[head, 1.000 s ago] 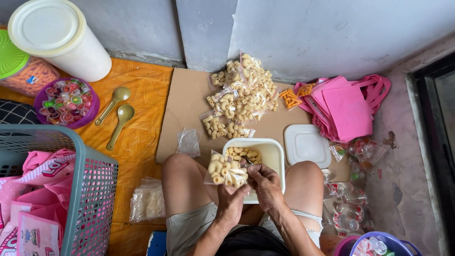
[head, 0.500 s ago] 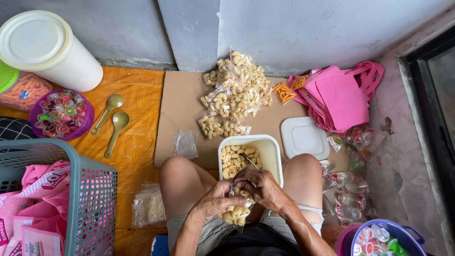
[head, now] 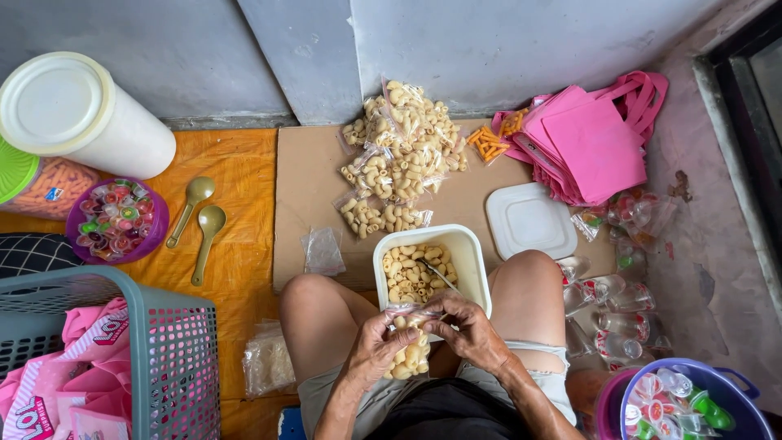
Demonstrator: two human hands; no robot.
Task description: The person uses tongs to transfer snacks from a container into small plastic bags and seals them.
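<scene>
Clear plastic wraps the small bag of macaroni-shaped snacks (head: 410,355) that both hands hold over the person's lap, just on the near side of the white tub (head: 468,254). The left hand (head: 371,349) is closed around the bag's side, fingers curled on the plastic; the right hand (head: 464,326) pinches the bag's top, its fingertips clamped together on the gathered mouth, and the two hands touch there. The white tub sits between the bare knees, part full of the same pale snacks, with a thin metal utensil (head: 440,275) lying inside it. Beyond the tub, a heap of filled snack bags (head: 399,159) lies on a sheet of brown cardboard (head: 305,175), against the grey wall. Just right of the tub rests its white square lid (head: 529,220), and further right beyond that a stack of pink cloth bags (head: 590,143), with a small bag of orange sticks (head: 489,144) beside them. Left of the tub an empty clear bag (head: 322,250) lies on the cardboard; further left, on the orange mat (head: 236,179), two gold plastic spoons (head: 199,224) lie side by side near a purple bowl of wrapped jellies (head: 116,218). A tall white lidded container (head: 77,114) lies beyond that bowl, and a grey mesh basket (head: 167,350) stands well left of the left knee.
</scene>
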